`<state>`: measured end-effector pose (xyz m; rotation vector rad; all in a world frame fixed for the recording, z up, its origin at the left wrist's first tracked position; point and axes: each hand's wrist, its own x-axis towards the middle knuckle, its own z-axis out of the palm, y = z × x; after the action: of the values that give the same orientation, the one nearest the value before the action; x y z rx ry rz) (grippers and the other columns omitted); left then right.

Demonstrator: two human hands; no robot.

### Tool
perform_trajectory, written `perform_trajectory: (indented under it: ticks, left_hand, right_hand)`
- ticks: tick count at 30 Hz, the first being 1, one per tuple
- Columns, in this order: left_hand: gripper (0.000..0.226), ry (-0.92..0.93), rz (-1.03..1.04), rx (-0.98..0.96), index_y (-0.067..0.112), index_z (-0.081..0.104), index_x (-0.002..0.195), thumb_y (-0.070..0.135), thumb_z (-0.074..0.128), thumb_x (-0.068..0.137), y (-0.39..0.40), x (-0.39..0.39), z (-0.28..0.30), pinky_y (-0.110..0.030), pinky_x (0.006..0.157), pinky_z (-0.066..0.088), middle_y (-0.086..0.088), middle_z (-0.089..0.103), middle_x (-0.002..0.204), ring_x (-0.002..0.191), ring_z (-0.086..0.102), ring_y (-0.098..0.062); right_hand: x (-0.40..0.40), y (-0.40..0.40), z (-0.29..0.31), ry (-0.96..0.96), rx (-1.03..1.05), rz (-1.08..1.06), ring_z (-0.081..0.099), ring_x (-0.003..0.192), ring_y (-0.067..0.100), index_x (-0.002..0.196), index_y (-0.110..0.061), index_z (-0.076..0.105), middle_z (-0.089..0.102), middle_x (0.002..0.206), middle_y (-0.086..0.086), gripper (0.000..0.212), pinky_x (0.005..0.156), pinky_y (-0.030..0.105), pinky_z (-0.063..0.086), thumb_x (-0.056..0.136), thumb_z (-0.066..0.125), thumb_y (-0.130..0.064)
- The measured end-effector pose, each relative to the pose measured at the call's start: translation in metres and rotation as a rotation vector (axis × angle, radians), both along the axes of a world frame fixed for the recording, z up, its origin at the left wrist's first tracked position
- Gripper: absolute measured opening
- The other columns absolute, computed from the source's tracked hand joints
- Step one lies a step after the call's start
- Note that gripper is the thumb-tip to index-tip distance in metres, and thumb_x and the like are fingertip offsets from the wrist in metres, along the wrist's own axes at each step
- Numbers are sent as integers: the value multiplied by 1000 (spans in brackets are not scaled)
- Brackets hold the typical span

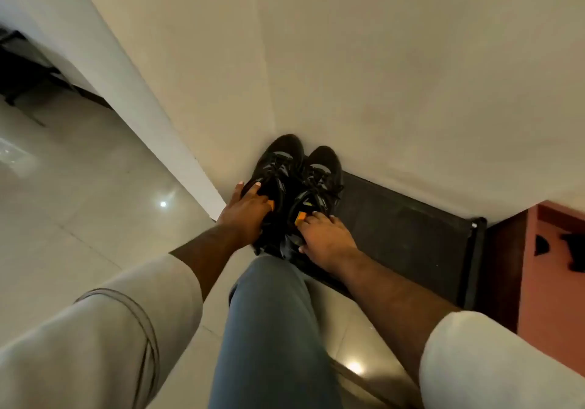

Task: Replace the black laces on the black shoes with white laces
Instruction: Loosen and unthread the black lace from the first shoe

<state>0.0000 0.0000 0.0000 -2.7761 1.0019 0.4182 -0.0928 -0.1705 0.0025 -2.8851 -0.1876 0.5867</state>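
Two black shoes stand side by side in the corner against the wall, toes toward it. The left shoe [280, 163] and the right shoe [324, 171] both carry black laces and show an orange tag at the heel. My left hand [245, 214] grips the heel end of the left shoe, fingers curled over its opening. My right hand [324, 239] grips the heel end of the right shoe. No white laces are in view.
A low black rack [411, 234] runs along the wall to the right of the shoes, ending at a reddish wooden cabinet [554, 282]. A white wall edge [152, 117] stands left. My knee in blue trousers [272, 313] is just below the shoes. Glossy floor tiles [79, 187] spread left.
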Motion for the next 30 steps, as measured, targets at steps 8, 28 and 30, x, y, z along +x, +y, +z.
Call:
perform_trajectory:
  ticks: [8, 28, 30]
  left_hand:
    - [45, -65, -7, -324, 15, 57, 128, 17, 69, 84, -18, -39, 36, -32, 119, -1, -7, 61, 126, 130, 45, -25]
    - [34, 166, -784, -663, 5, 59, 107, 32, 67, 88, -245, -352, 103, -36, 88, 39, -13, 61, 104, 99, 51, -29]
    - [34, 193, -820, -644, 6, 59, 108, 32, 67, 88, -257, -362, 88, -37, 89, 41, -13, 61, 105, 99, 52, -29]
  right_hand:
    - [-44, -42, 47, -157, 110, -125, 49, 118, 26, 128, -14, 50, 54, 123, 7, 35, 88, 40, 48, 93, 53, -14]
    - [-457, -191, 131, -398, 83, -800, 41, 135, 13, 119, -12, 67, 62, 127, 3, 42, 106, 16, 28, 81, 63, 5]
    - [-471, -206, 114, -359, 133, -838, 36, 137, 7, 122, -14, 66, 62, 129, -1, 44, 107, 12, 23, 82, 63, 5]
